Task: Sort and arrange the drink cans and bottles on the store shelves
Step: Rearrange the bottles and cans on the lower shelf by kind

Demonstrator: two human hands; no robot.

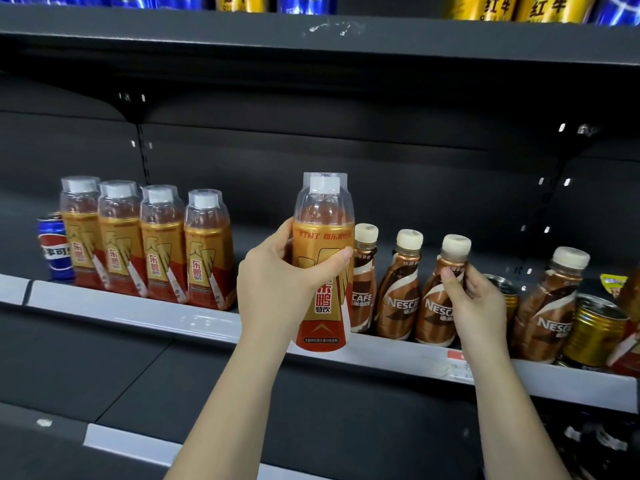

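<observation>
My left hand (277, 285) grips an orange-and-gold energy drink bottle (323, 237) with a clear cap cover, held upright in front of the middle shelf's edge (138, 313). Several matching bottles (145, 244) stand in a row at the left of that shelf. My right hand (474, 299) grips a brown Nescafe coffee bottle (440, 299) standing on the shelf. Two more Nescafe bottles (396, 289) stand between my hands, and another (550, 306) is further right.
A blue Pepsi can (53, 247) sits at the far left behind the row. Gold cans (595, 327) crowd the shelf's right end. Blue and gold cans (519, 6) line the upper shelf. A gap lies between the orange row and the coffee bottles.
</observation>
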